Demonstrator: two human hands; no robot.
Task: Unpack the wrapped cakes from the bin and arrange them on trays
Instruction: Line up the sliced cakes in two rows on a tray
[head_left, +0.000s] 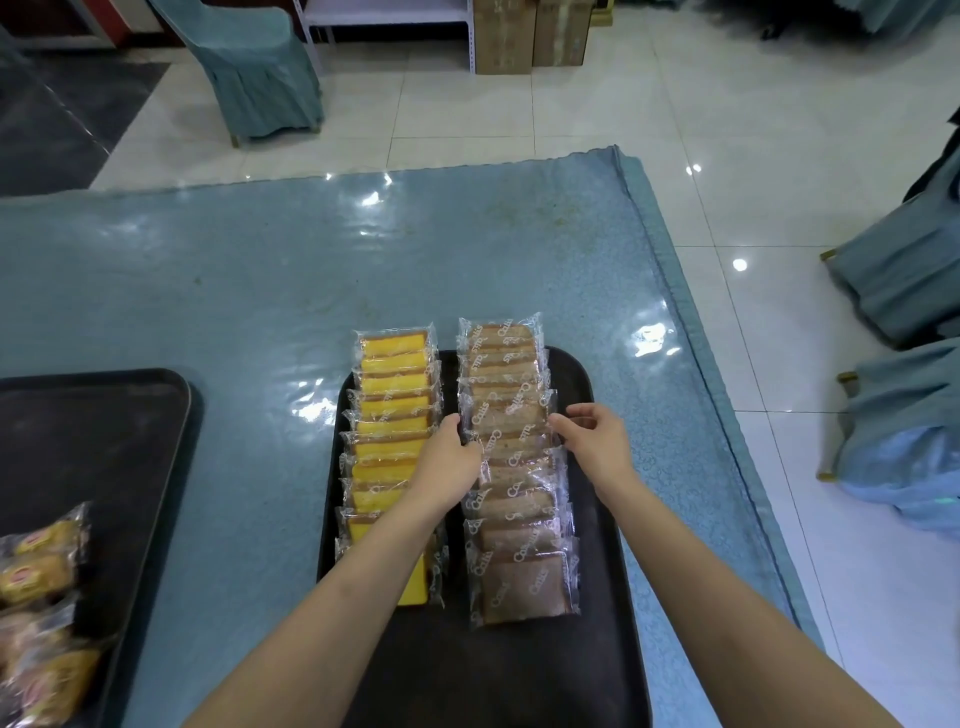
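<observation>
A black tray (597, 519) lies on the worktop (234, 291), which is covered with blue cloth under clear plastic. On the tray stand two rows of wrapped cakes, each row overlapping like shingles and running away from the person. The left row is yellow cakes (389, 415); the right row is brown cakes (511, 467) in clear wrappers with white lettering. The far end of both rows reaches over the tray's far rim.

Both hands are at the middle of the brown row. The left hand (449, 457) sits in the gap between the two rows, its fingers curled against the left edge of the brown wrappers. The right hand (597, 441) is at the right edge of the same row, its fingertips (558, 426) pinching the wrapper edge of one brown cake. So each grip is closed on the brown cakes from opposite sides.

A second black tray (130, 415) lies to the left, with several wrapped golden cakes (41, 571) heaped at its near end. Covered chairs (260, 67) stand on the tiled floor (675, 130) beyond.
</observation>
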